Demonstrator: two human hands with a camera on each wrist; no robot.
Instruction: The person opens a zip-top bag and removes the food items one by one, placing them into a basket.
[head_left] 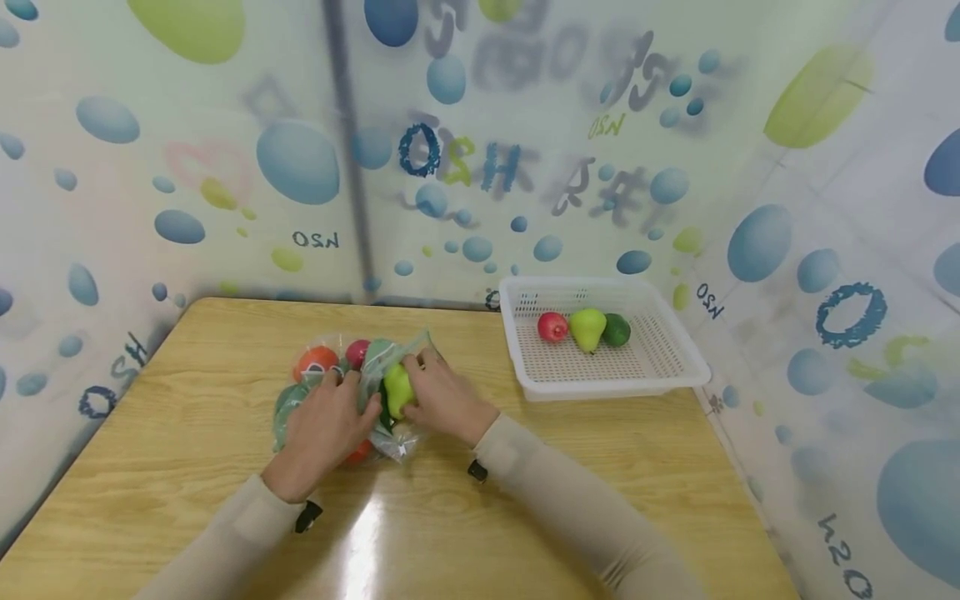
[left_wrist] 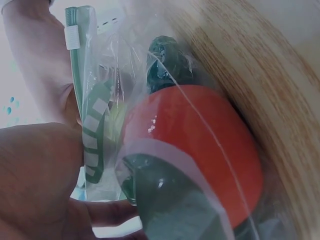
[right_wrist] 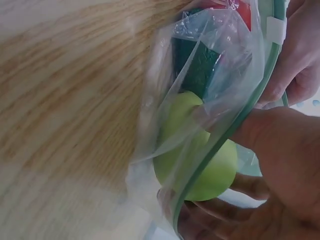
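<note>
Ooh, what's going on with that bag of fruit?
A person has both hands on a see-through bag on the table. The left hand holds the bag, and the right hand grips a green pear at its opening. A big orange-red round thing is in the bag too. Over in the white basket sit a red fruit, another pear and something round and dark green.
</note>
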